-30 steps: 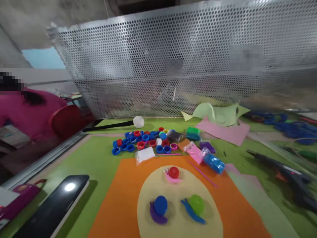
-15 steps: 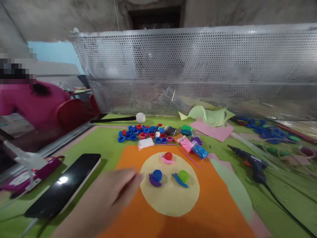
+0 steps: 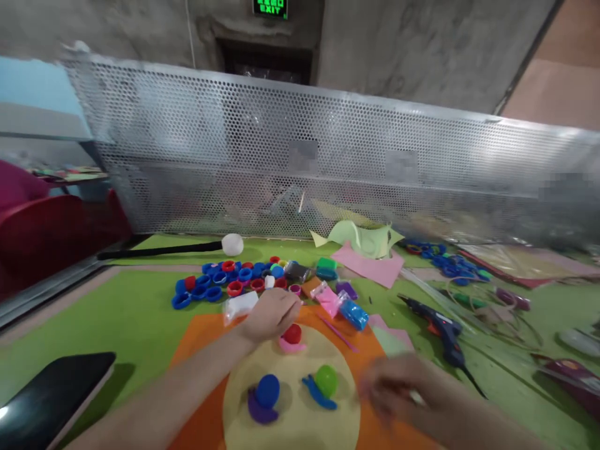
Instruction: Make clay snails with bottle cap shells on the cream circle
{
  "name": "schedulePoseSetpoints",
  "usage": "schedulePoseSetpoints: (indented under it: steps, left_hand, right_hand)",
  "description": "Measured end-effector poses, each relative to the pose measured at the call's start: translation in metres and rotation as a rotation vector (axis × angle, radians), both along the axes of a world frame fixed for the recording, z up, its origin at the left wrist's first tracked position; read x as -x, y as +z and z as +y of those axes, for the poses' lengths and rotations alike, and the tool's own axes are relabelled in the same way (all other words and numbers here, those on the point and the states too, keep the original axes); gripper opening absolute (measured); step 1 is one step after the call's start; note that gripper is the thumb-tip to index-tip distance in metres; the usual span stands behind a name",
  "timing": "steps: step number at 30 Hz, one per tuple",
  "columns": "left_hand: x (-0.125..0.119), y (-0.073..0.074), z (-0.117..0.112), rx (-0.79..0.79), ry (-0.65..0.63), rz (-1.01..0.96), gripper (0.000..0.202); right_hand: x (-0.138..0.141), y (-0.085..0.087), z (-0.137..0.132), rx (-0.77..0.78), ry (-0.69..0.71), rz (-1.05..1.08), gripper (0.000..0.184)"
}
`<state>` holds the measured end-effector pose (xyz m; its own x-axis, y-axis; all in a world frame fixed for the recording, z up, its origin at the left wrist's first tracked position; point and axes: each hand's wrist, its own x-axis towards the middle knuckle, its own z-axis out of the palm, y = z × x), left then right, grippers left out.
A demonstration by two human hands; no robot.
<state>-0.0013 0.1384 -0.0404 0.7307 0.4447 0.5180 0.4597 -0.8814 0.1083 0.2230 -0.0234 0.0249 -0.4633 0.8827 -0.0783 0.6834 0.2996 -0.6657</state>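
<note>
A green EXIT sign (image 3: pixel 270 7) hangs at 12 o'clock. The left hand (image 3: pixel 272 314) reaches forward, fingers curled beside the red-capped snail (image 3: pixel 293 336), its grip unclear. The right hand (image 3: pixel 398 389), at 5 o'clock, is too blurred to tell.

A craft workbench in a bare workshop hall

A green table (image 3: pixel 135 312) strewn with bottle caps (image 3: pixel 220 284), modelling-clay packets (image 3: pixel 347 306), coloured paper sheets (image 3: pixel 370 265) and a glue gun (image 3: pixel 438 325) is fenced on its far side by a perforated metal screen (image 3: pixel 328 156); beyond it rise a rough concrete wall (image 3: pixel 398 44) and a lit green exit sign (image 3: pixel 270 7).
</note>
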Motion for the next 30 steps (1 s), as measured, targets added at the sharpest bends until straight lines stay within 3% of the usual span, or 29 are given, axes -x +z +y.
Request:
schedulePoseSetpoints:
  steps: [1, 4, 8, 12, 18, 24, 30]
  left_hand:
    - [0.001, -0.003, -0.002, 0.038, 0.024, -0.035, 0.018]
    - [0.005, -0.004, -0.004, 0.15, 0.124, -0.128, 0.018]
    - [0.008, -0.002, -0.003, 0.277, 0.23, -0.202, 0.018]
    - [0.005, -0.006, -0.001, 0.381, 0.257, -0.221, 0.019]
    - [-0.004, -0.007, -0.006, 0.491, 0.188, -0.207, 0.022]
    - [-0.004, -0.01, -0.007, 0.543, 0.232, -0.296, 0.026]
    - [0.0, -0.013, -0.01, 0.554, 0.319, -0.361, 0.025]
  right_hand:
    - [0.007, -0.003, 0.014, -0.048, -0.066, -0.01, 0.023]
    - [0.024, -0.022, 0.046, -0.384, -0.398, -0.182, 0.023]
    - [0.024, -0.049, 0.054, -0.491, -0.379, -0.222, 0.025]
    - [0.016, -0.064, 0.052, -0.54, -0.415, -0.297, 0.023]
    - [0.022, -0.075, 0.06, -0.432, -0.163, -0.124, 0.019]
    - [0.023, -0.078, 0.056, -0.571, -0.112, -0.16, 0.021]
    - [0.021, -0.075, 0.053, -0.532, -0.039, -0.123, 0.014]
